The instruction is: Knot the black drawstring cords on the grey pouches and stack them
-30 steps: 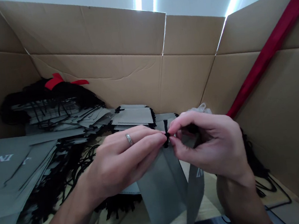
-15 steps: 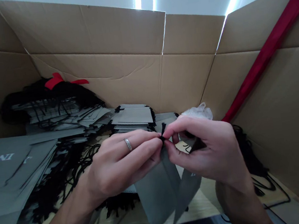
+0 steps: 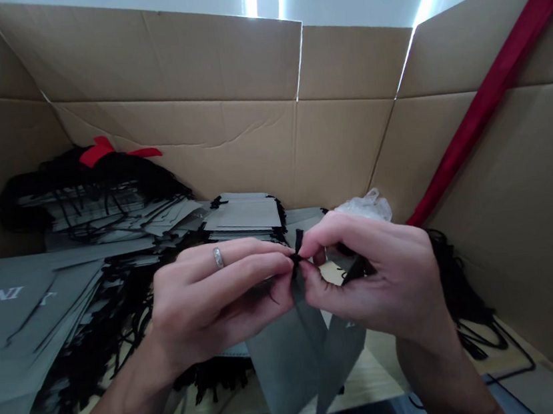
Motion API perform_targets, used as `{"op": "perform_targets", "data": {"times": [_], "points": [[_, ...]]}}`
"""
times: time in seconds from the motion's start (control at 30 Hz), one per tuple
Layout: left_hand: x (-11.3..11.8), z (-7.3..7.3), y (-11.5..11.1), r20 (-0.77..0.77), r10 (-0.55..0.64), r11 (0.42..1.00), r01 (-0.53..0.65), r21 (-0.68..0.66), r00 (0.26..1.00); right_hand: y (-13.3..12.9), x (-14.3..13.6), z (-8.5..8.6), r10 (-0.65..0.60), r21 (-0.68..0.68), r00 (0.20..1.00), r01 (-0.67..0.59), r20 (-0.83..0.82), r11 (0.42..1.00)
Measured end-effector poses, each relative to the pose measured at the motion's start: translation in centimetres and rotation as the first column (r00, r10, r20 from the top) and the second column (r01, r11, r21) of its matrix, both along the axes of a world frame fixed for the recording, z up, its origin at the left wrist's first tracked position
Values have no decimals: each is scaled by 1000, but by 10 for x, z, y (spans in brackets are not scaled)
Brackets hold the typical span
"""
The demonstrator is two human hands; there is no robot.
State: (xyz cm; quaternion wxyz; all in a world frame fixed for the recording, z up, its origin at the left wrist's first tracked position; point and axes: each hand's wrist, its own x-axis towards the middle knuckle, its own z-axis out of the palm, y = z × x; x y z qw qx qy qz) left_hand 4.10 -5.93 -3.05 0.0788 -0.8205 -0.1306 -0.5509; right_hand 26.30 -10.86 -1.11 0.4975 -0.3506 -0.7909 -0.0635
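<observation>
My left hand (image 3: 222,301), with a ring on one finger, pinches a knotted black cord (image 3: 297,257) from the left. From the other side my right hand (image 3: 369,269) grips the same cord between thumb and forefinger, and its short end sticks up between the hands. Below the knot hangs a grey paper bag (image 3: 289,366), its panels spread in a V toward the table edge. Part of the bag and the cord's lower run are hidden behind my fingers.
Flat grey bags with white lettering (image 3: 14,333) lie at left. Behind are a heap of corded bags (image 3: 94,196) with a red strip and a neat stack (image 3: 244,214). A clear plastic bag (image 3: 367,206) and black cords (image 3: 462,285) sit at right. Cardboard walls (image 3: 225,119) enclose the table.
My left hand has shifted slightly left and turned, its thumb now showing more. The knot stays pinched between both hands. The whole view has drifted a little.
</observation>
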Motion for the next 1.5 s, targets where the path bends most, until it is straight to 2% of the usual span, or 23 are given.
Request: {"op": "perform_targets", "data": {"times": [0.13,0.23,0.3,0.37,0.43,0.53,0.6,0.67,0.73,0.83,0.93,1.0,1.07,1.13,1.2,1.3,1.37,1.43,1.5], "points": [[6,3,4,101,-97,986,109,-123,990,1,-3,-1,22,-79,996,-30,-90,996],[9,5,12,159,-233,957,256,-139,959,5,-3,-3,55,-50,984,-64,-170,997],[10,5,16,163,-267,947,290,-139,950,7,-1,-3,80,-23,981,-86,-177,996],[9,4,17,131,-212,969,226,-104,969,9,1,-3,76,-4,990,-77,-119,997],[6,1,15,52,-133,991,133,20,990,9,2,-2,43,50,999,-42,-27,998],[2,-4,7,-48,-18,982,26,186,999,8,3,-3,-21,155,996,7,87,988],[0,-6,3,-76,68,974,-50,220,995,8,3,-5,-49,193,989,21,139,981],[-1,-7,0,-81,87,973,-68,220,993,7,2,-6,-49,203,988,18,147,979],[0,-5,1,-56,11,984,-1,178,998,6,1,-6,-24,190,995,5,97,982],[4,1,6,63,-126,992,126,7,990,6,-1,-6,22,151,1000,-19,-17,988],[8,6,12,164,-272,936,300,-183,948,6,-1,-4,84,62,989,-77,-118,995],[9,7,15,177,-304,914,339,-222,936,8,0,-3,90,13,984,-89,-154,996],[7,6,13,123,-220,960,237,-151,968,9,3,-3,66,6,986,-66,-151,998],[4,3,8,27,-89,996,89,5,996,10,5,-2,43,10,990,-42,-132,999],[1,-2,1,-37,15,990,-10,139,999,10,5,-2,25,20,994,-23,-106,1000],[-1,-8,-7,-94,114,975,-93,201,989,9,4,-3,-5,56,999,8,-54,998],[0,-9,-6,-94,138,969,-114,219,986,10,3,-4,-20,107,1000,21,-11,994],[3,-8,-3,-53,95,971,-81,227,994,11,2,-4,-25,161,999,22,22,987],[4,-5,0,5,32,985,-32,169,999,11,1,-5,-4,213,999,-3,33,977]]}}
